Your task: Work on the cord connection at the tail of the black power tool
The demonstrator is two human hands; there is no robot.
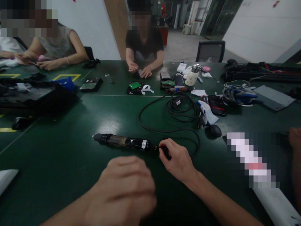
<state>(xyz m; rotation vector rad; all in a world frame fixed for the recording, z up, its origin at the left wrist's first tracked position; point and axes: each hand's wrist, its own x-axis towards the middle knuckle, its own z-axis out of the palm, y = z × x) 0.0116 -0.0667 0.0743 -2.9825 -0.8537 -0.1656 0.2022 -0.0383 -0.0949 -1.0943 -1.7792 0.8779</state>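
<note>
A black electric screwdriver (124,142) lies on its side on the dark green table (58,163), its tip pointing left. My right hand (176,161) pinches the cable plug at the tool's right end, fingers closed on it. The black cable (164,125) loops away from there toward the back right. My left hand (127,188) hovers close to the camera below the screwdriver, blurred, with fingers curled; nothing shows in it.
Two people sit across the table handling small parts. Circuit boards and hard drives (135,88), a white cup (191,77), coiled cables (237,94), a mouse (215,130) and a black case (35,94) lie around. Another person's hand (295,138) shows at the right.
</note>
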